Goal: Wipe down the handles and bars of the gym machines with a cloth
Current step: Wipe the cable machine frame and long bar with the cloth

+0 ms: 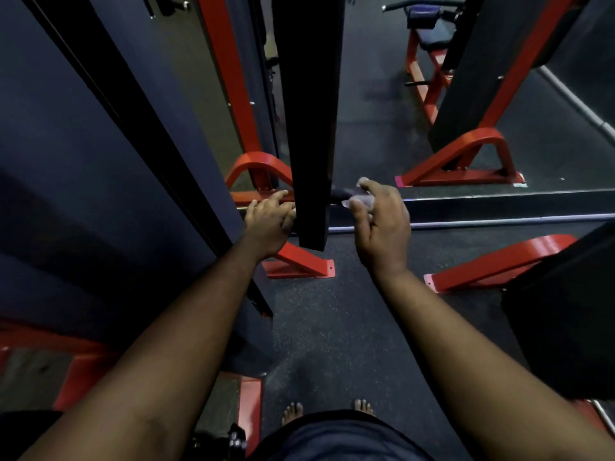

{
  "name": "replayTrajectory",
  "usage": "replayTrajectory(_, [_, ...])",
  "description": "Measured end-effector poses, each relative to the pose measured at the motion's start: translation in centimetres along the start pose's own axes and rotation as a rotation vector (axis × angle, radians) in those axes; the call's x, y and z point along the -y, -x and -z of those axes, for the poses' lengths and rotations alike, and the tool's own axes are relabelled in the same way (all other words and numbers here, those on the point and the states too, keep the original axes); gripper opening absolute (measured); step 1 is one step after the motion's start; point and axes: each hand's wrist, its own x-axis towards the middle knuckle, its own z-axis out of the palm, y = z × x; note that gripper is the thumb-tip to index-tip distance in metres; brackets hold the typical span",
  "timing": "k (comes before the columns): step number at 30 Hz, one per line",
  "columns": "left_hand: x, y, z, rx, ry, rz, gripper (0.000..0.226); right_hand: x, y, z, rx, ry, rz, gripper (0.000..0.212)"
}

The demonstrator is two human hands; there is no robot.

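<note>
My right hand [382, 221] pinches the pale cloth [361, 197] around the dark handle [341, 194] jutting right of the black upright [311, 128]. My left hand [269, 224] curls onto the bar behind that upright.

Machine frame feet [301, 262]: bright red. Upright post [311, 128] at centre: black. Floor [332, 327]: dark grey, finely speckled. Cloth [361, 201] in my right hand [382, 224]: pale grey-white. Bench pad [429, 31], upper right: dark blue. My shorts [339, 440], bottom centre: dark navy.
</note>
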Motion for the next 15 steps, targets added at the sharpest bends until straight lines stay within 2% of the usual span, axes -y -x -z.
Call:
replayTrajectory(3, [-0.2, -0.2, 0.3, 0.001, 0.008, 0.014, 0.04, -1.8, 4.1, -0.9, -0.034, -0.068, -0.309, 0.073])
replayTrajectory(5, [0.0, -0.3, 0.4, 0.005, 0.006, 0.017, 0.041, -3.1, 7.2, -1.6, 0.069, -0.072, -0.474, 0.086])
replayTrajectory(7, [0.1, 0.0, 0.6, 0.015, 0.011, 0.024, 0.051, -3.8, 8.8, -2.1, 0.16, -0.171, -0.581, 0.084])
replayTrajectory(9, [0.0, 0.1, 0.7, 0.017, 0.018, 0.029, 0.061, -3.8, 8.1, -2.0, 0.153, -0.255, -0.609, 0.08])
replayTrajectory(12, [0.1, -0.5, 0.1, 0.023, 0.002, 0.016, 0.048, -3.2, 5.5, -1.5, 0.106, -0.304, -0.518, 0.055])
replayTrajectory(13, [0.1, -0.6, 0.1, 0.024, -0.001, 0.017, 0.047, -3.3, 4.9, -1.5, 0.102, -0.334, -0.49, 0.046])
replayTrajectory(15, [0.2, -0.9, 0.2, 0.025, -0.003, 0.022, 0.055, -4.1, 4.3, -1.5, 0.129, -0.366, -0.48, 0.043])
